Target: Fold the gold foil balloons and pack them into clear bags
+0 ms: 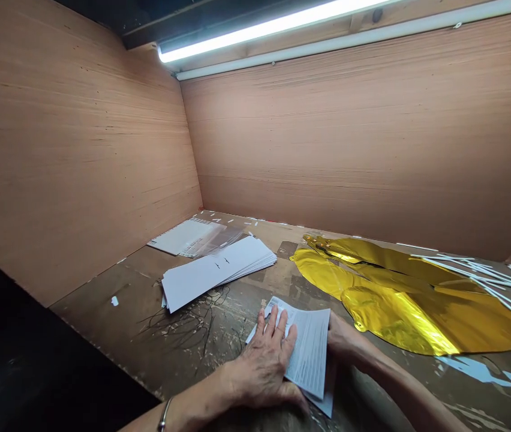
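Note:
Near the front edge lies a folded printed sheet [312, 354], with small text and a barcode at its upper left corner. My left hand [267, 360] rests flat on its left part, fingers spread. Behind the sheet's raised right side is my right hand [339, 339]; its fingers are hidden by the paper. Left of the middle sits a fanned stack of white cards [217, 270], the top one with two small dark marks. Black thin strings [192, 321] lie loose in front of that stack.
Gold foil balloons [417, 300] cover the right side. White sticks [498, 276] lie beyond them at the far right. Clear plastic sleeves with white cards [186, 237] lie at the back left. Wooden panels [349, 138] enclose the table; a lit tube [255, 30] hangs above.

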A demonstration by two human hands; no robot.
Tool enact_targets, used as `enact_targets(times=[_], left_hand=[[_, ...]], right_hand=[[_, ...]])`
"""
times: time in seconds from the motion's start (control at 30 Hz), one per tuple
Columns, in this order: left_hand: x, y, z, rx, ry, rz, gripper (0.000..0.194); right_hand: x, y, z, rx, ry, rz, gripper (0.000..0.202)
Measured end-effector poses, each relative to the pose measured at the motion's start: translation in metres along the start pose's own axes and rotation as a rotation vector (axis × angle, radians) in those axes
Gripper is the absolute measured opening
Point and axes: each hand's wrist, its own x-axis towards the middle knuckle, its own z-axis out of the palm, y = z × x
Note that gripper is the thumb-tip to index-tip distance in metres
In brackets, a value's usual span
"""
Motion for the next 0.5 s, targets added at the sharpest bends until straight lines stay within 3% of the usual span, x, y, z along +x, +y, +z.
enact_targets(times=[0.07,0.13,0.2,0.23,0.3,0.37,0.43,0.5], left_hand=[[-0.001,0.0,-0.002,-0.015,-0.07,0.016,0.097],[-0.002,0.001,-0.004,-0.034,-0.093,0.018,0.102],[-0.002,0.001,-0.005,-0.048,-0.098,0.008,0.102],[-0.002,0.002,-0.005,-0.056,-0.097,0.0,0.102],[-0.003,0.003,-0.005,-0.095,-0.088,-0.012,0.099],[-0.002,0.003,-0.004,-0.181,-0.053,-0.046,0.09],[0.002,0.0,-0.004,-0.301,0.082,-0.198,0.075],[0.009,-0.006,-0.005,-0.443,0.31,-0.471,0.056]], right_hand=[[-0.008,-0.005,-0.016,-0.249,0.074,0.048,0.014],[-0.017,-0.014,-0.032,-0.544,0.274,0.064,0.02],[-0.024,-0.024,-0.038,-0.641,0.405,-0.079,0.023],[-0.026,-0.027,-0.036,-0.614,0.379,-0.189,0.023],[-0.027,-0.027,-0.024,-0.552,0.195,-0.345,0.018],[-0.024,-0.019,-0.008,-0.552,0.032,-0.339,0.012],[-0.02,-0.007,0.005,-0.57,-0.013,-0.277,0.009],[-0.017,0.001,0.011,-0.566,-0.013,-0.235,0.009]])
